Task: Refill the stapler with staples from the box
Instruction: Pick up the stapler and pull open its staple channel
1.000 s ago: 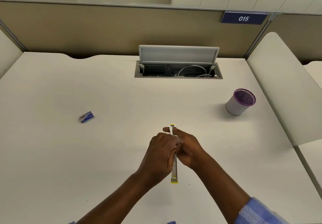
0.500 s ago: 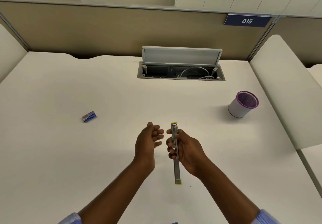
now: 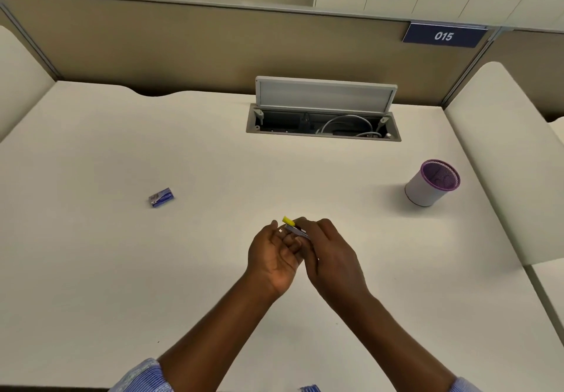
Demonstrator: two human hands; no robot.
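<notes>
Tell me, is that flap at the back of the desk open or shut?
Open. The grey flap stands raised above its recess, and white cables show in the opening beneath it.

The stapler (image 3: 293,229) is a slim metal tool with a yellow tip; only its far end shows, tilted up and to the left above the desk, the rest hidden between the person's fingers. The staple box (image 3: 161,197) is small and blue with a pale end face. It lies flat on the white desk, well to the left of the stapler, turned at a slight angle.
</notes>
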